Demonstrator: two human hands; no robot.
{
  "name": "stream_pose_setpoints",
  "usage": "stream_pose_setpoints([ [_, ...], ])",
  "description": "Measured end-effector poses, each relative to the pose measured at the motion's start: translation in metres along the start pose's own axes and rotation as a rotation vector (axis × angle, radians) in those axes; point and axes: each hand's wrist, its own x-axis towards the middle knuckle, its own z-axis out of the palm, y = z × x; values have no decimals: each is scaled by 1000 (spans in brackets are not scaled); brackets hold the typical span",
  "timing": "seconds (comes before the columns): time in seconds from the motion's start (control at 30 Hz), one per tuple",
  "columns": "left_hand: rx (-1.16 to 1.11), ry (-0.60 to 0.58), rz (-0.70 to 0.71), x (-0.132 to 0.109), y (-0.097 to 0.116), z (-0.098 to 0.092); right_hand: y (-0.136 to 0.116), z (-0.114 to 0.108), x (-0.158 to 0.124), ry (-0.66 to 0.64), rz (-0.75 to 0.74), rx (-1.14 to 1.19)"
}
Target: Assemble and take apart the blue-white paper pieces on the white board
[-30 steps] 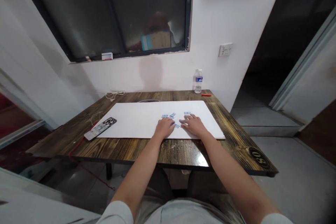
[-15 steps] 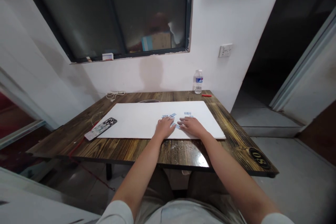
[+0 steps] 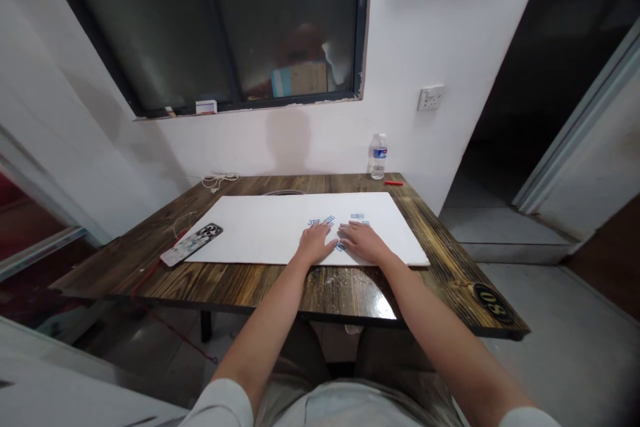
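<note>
Small flat rectangular pieces with blue markings lie on a white board (image 3: 260,227); their exact kind is too small to tell. My left hand (image 3: 315,243) rests palm down on the board with its fingers spread, and one blue-marked piece (image 3: 330,219) shows at its fingertips. Beside it, my right hand (image 3: 364,240) lies flat too, fingers apart and pointing left. Between the two hands sits another blue-marked piece (image 3: 341,246), close to my left thumb. Beyond the right hand is a further blue piece (image 3: 357,216). Whatever lies under the palms is hidden.
The board lies on a dark wooden table (image 3: 225,283). A phone (image 3: 193,245) overlaps its left edge, near a red cord (image 3: 145,280). At the back are a white cable (image 3: 220,178), a water bottle (image 3: 379,157) and a red pen (image 3: 393,183).
The piece between my hands has turned and moved slightly nearer to me. Both hands have shifted only a little across the board, still flat.
</note>
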Motion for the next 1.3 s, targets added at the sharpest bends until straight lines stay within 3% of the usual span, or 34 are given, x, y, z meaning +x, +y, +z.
stream_pose_setpoints([
  [0.1,20,-53,46,1,-1,-1,5,-3,-1,68,154,-25],
  [0.23,21,25,56,2,-2,0,13,-7,-5,111,399,-62],
  [0.33,69,43,-57,1,-4,2,15,-7,-8,42,458,-60],
  [0.57,102,-57,-271,-1,-9,3,17,-5,-9,1,660,-76],
  [0.93,126,-115,-238,0,-6,2,25,2,-4,-12,658,-55],
  [1.2,118,-91,-238,-1,-5,3,17,-2,8,-85,272,49],
  [1.3,108,-78,-229,0,-5,3,13,-5,9,-45,226,66],
])
